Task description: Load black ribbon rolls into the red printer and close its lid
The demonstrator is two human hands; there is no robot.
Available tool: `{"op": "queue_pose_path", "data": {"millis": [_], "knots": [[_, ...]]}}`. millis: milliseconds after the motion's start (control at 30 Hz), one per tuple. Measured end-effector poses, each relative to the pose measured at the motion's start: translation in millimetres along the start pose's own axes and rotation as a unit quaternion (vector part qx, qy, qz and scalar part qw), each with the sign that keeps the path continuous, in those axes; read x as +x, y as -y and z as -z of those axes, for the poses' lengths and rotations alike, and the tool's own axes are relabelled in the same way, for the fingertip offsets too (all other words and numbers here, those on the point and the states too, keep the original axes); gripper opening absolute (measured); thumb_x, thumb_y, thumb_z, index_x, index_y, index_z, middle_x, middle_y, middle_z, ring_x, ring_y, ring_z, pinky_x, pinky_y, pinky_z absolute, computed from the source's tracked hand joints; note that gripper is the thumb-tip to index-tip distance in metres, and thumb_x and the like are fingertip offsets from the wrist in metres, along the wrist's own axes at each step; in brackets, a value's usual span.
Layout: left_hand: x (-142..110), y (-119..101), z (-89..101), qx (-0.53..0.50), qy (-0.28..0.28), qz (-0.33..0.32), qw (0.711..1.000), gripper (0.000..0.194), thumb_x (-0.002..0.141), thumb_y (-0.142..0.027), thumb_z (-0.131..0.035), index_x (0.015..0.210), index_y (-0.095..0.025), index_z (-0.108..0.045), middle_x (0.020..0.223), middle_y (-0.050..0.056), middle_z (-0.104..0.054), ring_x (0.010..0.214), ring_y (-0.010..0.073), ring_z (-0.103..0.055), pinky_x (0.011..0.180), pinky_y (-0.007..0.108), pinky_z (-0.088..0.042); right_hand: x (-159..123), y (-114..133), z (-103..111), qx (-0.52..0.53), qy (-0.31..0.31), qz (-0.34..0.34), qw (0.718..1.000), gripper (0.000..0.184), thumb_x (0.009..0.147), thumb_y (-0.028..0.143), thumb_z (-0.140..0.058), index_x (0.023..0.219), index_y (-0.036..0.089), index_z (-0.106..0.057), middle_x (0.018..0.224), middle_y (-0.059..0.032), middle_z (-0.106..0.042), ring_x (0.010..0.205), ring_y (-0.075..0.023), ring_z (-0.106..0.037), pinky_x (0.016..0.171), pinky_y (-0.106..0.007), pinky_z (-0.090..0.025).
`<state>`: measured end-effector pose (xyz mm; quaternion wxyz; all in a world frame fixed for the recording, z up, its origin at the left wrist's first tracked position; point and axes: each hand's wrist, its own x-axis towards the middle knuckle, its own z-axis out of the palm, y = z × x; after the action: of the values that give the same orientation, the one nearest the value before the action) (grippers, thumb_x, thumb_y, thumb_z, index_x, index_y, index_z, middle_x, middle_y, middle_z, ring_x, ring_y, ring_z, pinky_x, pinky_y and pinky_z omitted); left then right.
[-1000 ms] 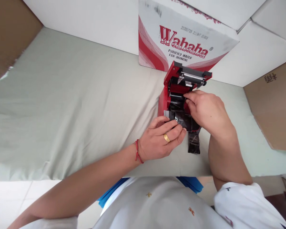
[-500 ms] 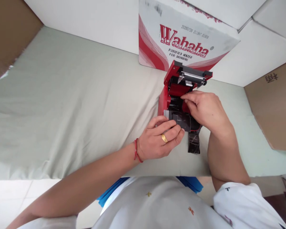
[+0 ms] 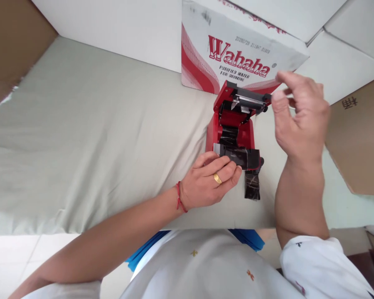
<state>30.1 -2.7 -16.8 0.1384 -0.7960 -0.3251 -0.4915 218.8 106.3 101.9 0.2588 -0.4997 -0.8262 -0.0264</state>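
Machine (image 3: 210, 135): stood beyond left-hand fingers (image 3: 218, 164), which touched its front | lid (image 3: 251, 102): rose farther beyond, just left of right-hand fingers (image 3: 294, 81) | strip (image 3: 252, 187): hung right of left-hand fingers | box (image 3: 237, 54): stood behind lid | cloth (image 3: 112, 124): lay under machine

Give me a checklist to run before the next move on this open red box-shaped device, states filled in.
1. Red-and-black hinged lid raised: ok.
2. Bare left hand at the front of the red box-shaped device: ok.
3. Bare right hand outside the device's interior: ok.
4. Right hand clear of the lid's corner: cannot tell; they nearly meet in view.
5. Glossy black strip hanging at the front, uncreased: not ok; looks wrinkled.
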Motion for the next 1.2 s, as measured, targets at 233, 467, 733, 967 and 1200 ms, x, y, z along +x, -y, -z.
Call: {"op": "queue_pose_path", "data": {"millis": [233, 467, 733, 967, 1200], "knots": [[1, 2, 1.2, -0.008, -0.006, -0.011, 1.000, 0.014, 0.100, -0.014, -0.066, 0.111, -0.018, -0.071, 0.103, 0.004, -0.083, 0.103, 0.0182, -0.077, 0.094, 0.038, -0.054, -13, 2, -17, 0.065, 0.014, 0.000, 0.998, 0.044, 0.115, 0.043, -0.039, 0.121, 0.023, -0.078, 0.127, -0.0099, -0.077, 0.120, -0.0223, -0.072, 0.106, -0.040, -0.054], [1, 0, 1.0, -0.008, -0.002, -0.002, 1.000, 0.013, 0.100, -0.013, -0.063, 0.109, -0.018, -0.072, 0.100, 0.002, -0.083, 0.103, 0.0167, -0.077, 0.095, 0.037, -0.055, -67, 11, -14, 0.070, 0.048, 0.073, 0.994, 0.033, 0.111, 0.033, -0.051, 0.119, 0.021, -0.081, 0.119, -0.0101, -0.080, 0.111, -0.0250, -0.071, 0.100, -0.044, -0.057], [-1, 0, -1.3, -0.015, 0.002, -0.006, 1.000, 0.017, 0.098, -0.013, -0.062, 0.112, -0.020, -0.070, 0.099, 0.003, -0.082, 0.100, 0.0178, -0.077, 0.091, 0.037, -0.053, -72, 14, -14, 0.038, 0.089, 0.054, 0.994, 0.039, 0.112, 0.036, -0.047, 0.124, 0.021, -0.080, 0.121, -0.0106, -0.079, 0.109, -0.0259, -0.068, 0.096, -0.045, -0.058], [-11, 13, -5.1, -0.039, -0.030, 0.052, 0.997, 0.033, 0.094, -0.012, -0.057, 0.124, -0.023, -0.066, 0.107, 0.006, -0.079, 0.105, 0.0219, -0.073, 0.093, 0.040, -0.054, -92, 16, -30, 0.096, 0.005, 0.054, 0.994, 0.032, 0.109, 0.030, -0.053, 0.128, 0.024, -0.079, 0.126, -0.0117, -0.078, 0.118, -0.0271, -0.070, 0.107, -0.052, -0.055], [-10, 36, -0.8, -0.040, -0.058, 0.108, 0.992, 0.033, 0.096, -0.004, -0.050, 0.112, -0.025, -0.070, 0.094, 0.005, -0.075, 0.093, 0.0209, -0.069, 0.084, 0.041, -0.052, -125, 42, -39, 0.119, -0.054, 0.101, 0.986, 0.031, 0.101, 0.022, -0.066, 0.129, 0.029, -0.077, 0.115, -0.0104, -0.073, 0.111, -0.0260, -0.065, 0.096, -0.047, -0.058]]}}
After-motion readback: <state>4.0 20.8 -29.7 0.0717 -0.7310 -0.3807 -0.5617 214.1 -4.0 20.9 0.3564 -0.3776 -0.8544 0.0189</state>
